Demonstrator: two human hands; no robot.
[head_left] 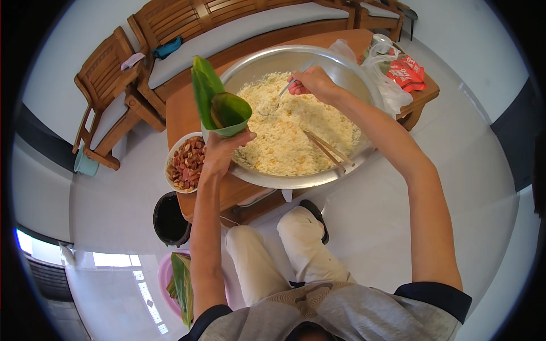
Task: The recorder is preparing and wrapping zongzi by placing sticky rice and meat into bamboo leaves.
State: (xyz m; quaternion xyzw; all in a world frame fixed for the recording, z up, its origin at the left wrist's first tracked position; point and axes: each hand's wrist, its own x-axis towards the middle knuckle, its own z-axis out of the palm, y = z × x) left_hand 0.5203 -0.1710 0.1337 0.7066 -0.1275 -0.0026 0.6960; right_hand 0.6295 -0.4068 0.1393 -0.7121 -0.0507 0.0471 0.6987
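My left hand (pixel 226 146) holds a green leaf (pixel 206 91) folded into a cone (pixel 231 116), raised beside the left rim of a wide metal bowl (pixel 263 180). The bowl holds pale rice (pixel 296 139) mixed with yellow bits. My right hand (pixel 310 82) is closed on the handle of a metal spoon (pixel 283 91), whose lower end is in the rice. Two wooden chopsticks (pixel 328 149) lie in the rice at the right. Left of the bowl is a dish of reddish-brown chunks (pixel 186 162).
The wooden table (pixel 242 196) also carries plastic bags (pixel 392 94) and red packets (pixel 406 72). On the floor at left stand a dark bucket (pixel 170 219) and a pink basin (pixel 166 278) holding leaves. A wooden bench (pixel 239 23) and chair (pixel 105 99) stand behind.
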